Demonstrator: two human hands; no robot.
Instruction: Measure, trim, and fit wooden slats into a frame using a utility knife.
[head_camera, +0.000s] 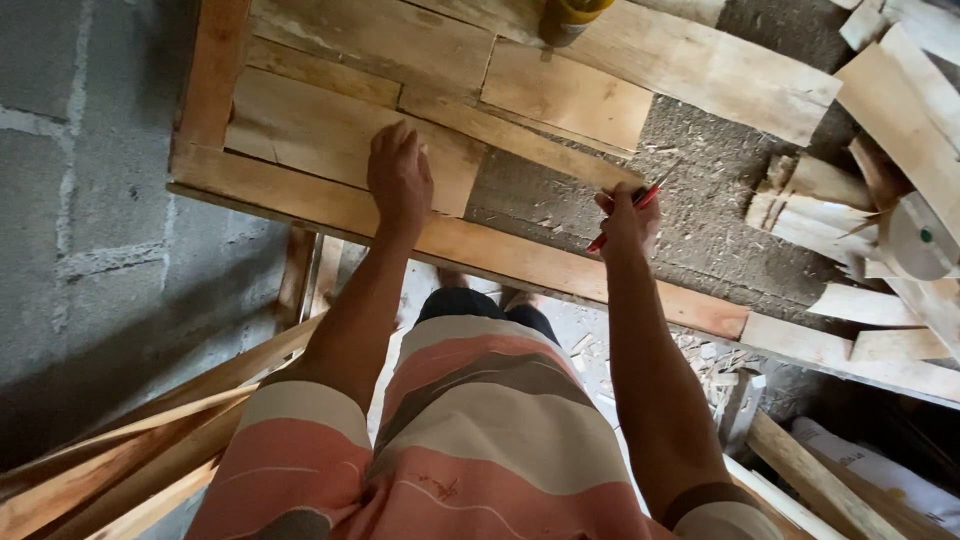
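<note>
My left hand (400, 175) lies flat, fingers together, on a pale wooden plank (310, 130) inside a wooden frame (270, 195). My right hand (630, 215) grips a red pencil (608, 233) and rests at the end of a narrow slanted strip of wood (520, 140). The pencil's tip points toward the sawdust-covered surface (700, 200). More short boards (565, 95) lie side by side in the frame beyond both hands.
A yellow bottle (570, 18) stands at the top edge on the boards. Offcuts and split wood pieces (820, 210) pile up at the right. Long wooden slats (130, 440) lean at the lower left beside a grey block wall (90, 200).
</note>
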